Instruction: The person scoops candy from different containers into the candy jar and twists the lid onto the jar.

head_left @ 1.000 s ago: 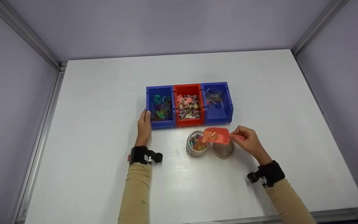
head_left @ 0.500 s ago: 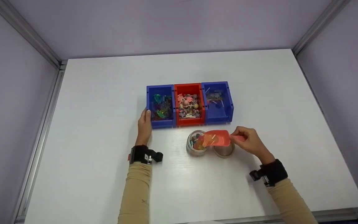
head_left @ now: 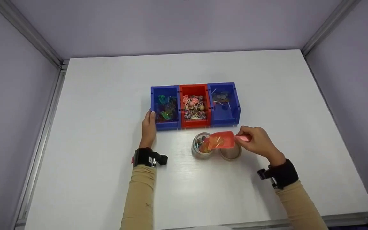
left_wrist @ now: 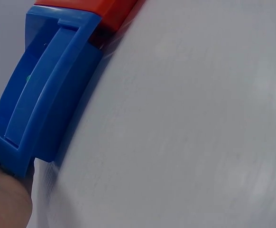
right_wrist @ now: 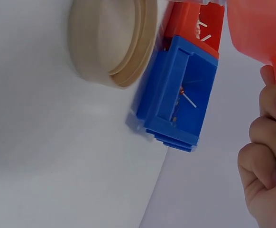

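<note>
Right hand (head_left: 256, 142) pinching the handle of an orange-red scoop (head_left: 221, 140), fingers curled round it, scoop held tilted with its mouth over the open jar (head_left: 202, 147). Carries a few wrapped sweets with white sticks, right at the jar's rim. Jar already part full of coloured sweets, standing on the counter (head_left: 107, 95) just in front of the red bin (head_left: 194, 105). Beige lid (head_left: 230, 152) lying touching or just beside the jar, partly under the scoop.

Left hand (head_left: 148, 126) flat and relaxed against the outer wall of the left blue bin (head_left: 165, 107), fingers straight, gripping nothing, seemingly steadying the row. Right blue bin (head_left: 224, 102) holding only a few sticks.

Step in hand, by the look of it: tipping a scoopful into the jar. Next move likely calls for a steeper tilt with the scoop's lip kept inside the rim, so nothing spills onto the counter or the lid; sticks could catch on the edge.
</note>
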A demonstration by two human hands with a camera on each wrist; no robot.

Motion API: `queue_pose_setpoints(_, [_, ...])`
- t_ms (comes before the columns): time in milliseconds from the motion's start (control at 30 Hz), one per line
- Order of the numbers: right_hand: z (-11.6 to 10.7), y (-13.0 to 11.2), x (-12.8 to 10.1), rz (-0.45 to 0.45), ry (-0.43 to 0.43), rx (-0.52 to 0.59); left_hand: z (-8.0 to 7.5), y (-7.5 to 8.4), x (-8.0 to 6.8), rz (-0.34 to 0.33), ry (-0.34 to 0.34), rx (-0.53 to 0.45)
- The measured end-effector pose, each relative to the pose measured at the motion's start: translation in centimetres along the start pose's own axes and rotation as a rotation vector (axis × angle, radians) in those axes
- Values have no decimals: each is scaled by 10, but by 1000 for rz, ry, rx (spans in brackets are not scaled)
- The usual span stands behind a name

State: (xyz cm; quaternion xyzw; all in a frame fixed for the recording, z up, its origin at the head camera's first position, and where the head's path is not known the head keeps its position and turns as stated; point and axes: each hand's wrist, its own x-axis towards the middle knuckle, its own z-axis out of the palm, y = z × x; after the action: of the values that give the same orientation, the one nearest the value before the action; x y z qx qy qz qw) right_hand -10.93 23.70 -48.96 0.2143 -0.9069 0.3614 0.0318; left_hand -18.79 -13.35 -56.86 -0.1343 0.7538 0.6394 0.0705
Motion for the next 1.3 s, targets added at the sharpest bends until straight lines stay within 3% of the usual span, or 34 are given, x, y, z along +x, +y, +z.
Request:
queue_pose_setpoints(167, [-5,-19,7,23,-63,-152,0,1,-1,19,2,-1])
queue_pose_setpoints(333, [-9,-33,10,39,-106,-231,0,0,-1,34,6,-5])
queue_pose_setpoints(800, [-12,-60,15,30,-111,-356,-1,0,2,22,27,18])
queue_pose_setpoints(1000, [-13,-76,21,83,-142,-377,0,0,2,30,21,13])
queue_pose_setpoints(1300, [-14,-75,17,91,-135,-378,0,-3,1,33,16,8])
